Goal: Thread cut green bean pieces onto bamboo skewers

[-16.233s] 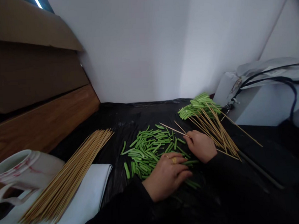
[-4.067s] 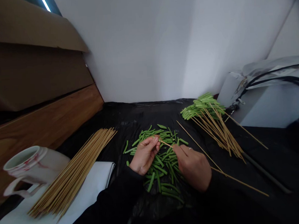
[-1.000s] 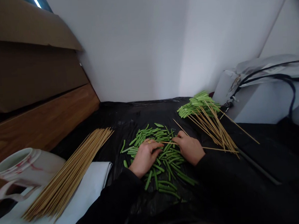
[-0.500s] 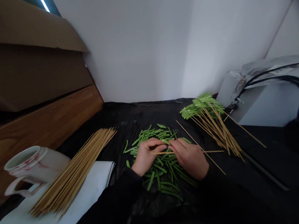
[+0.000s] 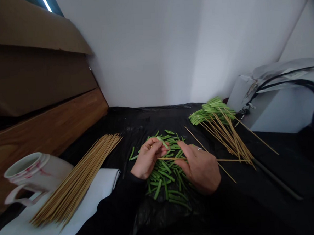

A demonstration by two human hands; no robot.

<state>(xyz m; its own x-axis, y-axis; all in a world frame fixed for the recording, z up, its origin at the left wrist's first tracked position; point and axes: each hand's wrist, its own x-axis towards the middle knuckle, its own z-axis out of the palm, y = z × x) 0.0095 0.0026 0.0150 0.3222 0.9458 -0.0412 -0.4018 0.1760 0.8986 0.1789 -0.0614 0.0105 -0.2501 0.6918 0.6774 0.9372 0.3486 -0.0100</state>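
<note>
**Green bean piece (image 5: 162, 142) pinched in the left hand (image 5: 146, 159), with a stick end just below**

The left thumb and fingers grasp the short piece over the loose bean pile (image 5: 161, 188). A thin wooden stick (image 5: 167, 158) runs level across the right hand (image 5: 199, 166), its near end close under the left fingers. The right thumb and forefinger stand apart; whether the other fingers clasp the stick cannot be told, as they are hidden.

Handling this well, in my judgement, calls for a light but firm pinch, since a slim piece could roll or split under pressure. The left fingertips are best set out of line with the stick's end, and a hold nearer that end should limit bending.

A loose stick (image 5: 197, 138) slants behind the right hand and crosses the level one in view, so it could snag. Farther right, a fan of sticks (image 5: 232, 137) reaches out from stacked green pieces (image 5: 212, 108); the level stick's far end overlaps them in view, but contact is unclear. Towards the left, a thick stick bundle (image 5: 78, 182) lies on a folded white sheet (image 5: 107, 180) beside a mug (image 5: 52, 170). Black plastic (image 5: 149, 118) covers the work surface, while a pale box (image 5: 276, 113) and dark cable (image 5: 313, 90) bound the right side.
</note>
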